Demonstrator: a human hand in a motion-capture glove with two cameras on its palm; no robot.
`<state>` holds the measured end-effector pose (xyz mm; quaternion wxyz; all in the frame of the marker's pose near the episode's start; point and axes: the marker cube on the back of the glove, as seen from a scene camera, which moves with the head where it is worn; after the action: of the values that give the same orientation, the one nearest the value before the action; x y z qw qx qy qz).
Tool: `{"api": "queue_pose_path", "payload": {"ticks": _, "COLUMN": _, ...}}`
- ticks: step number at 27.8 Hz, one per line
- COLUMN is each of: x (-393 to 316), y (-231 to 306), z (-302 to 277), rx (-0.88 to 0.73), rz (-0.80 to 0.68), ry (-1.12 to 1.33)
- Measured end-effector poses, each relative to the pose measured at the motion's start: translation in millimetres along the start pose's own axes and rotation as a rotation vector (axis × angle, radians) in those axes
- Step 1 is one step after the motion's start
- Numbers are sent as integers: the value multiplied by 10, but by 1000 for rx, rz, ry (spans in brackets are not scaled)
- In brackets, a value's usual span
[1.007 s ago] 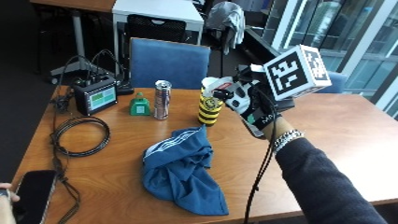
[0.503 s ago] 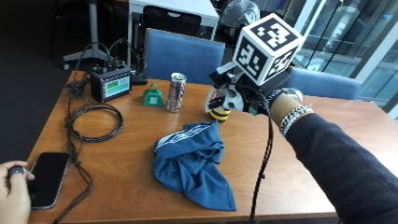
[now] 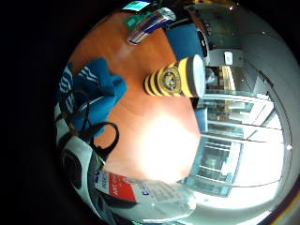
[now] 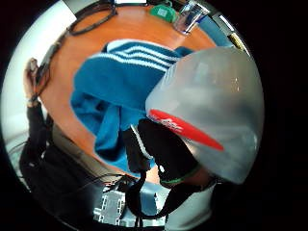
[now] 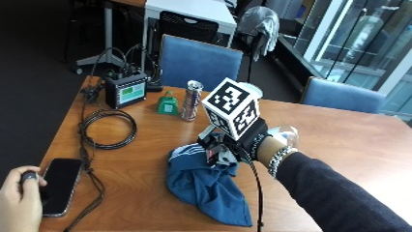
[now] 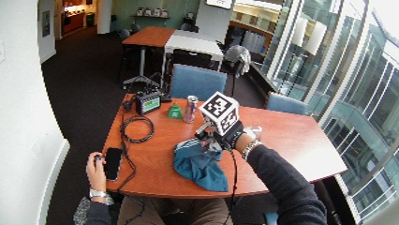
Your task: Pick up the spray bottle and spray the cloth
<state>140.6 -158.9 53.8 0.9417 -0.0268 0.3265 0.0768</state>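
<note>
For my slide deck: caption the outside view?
Gloved right hand holds a spray bottle over the blue cloth.

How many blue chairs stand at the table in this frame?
2. One blue chair stands at the far edge behind the can; the second is at the far right edge near the windows. Others may be hidden below the frame.

Counter (image 5: 360, 145) is warm orange-brown wood. The cloth (image 5: 206, 186) is blue with white stripes along one side. Hand (image 5: 254, 140) is in a black glove, and the bottle (image 4: 211, 110) it's got is frosted clear with a red label. The cup (image 3: 176, 77) has yellow and black bands. There's a green bell-shaped thing (image 5: 167, 103) near the far edge, silver can (image 5: 190, 100) beside it, and a black phone (image 5: 59, 186).
</note>
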Motion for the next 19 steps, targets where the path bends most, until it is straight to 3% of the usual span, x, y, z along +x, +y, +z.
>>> {"api": "queue_pose_path", "payload": {"ticks": 19, "x": -43, "y": 45, "z": 203, "rx": -26, "rz": 4, "ry": -39}}
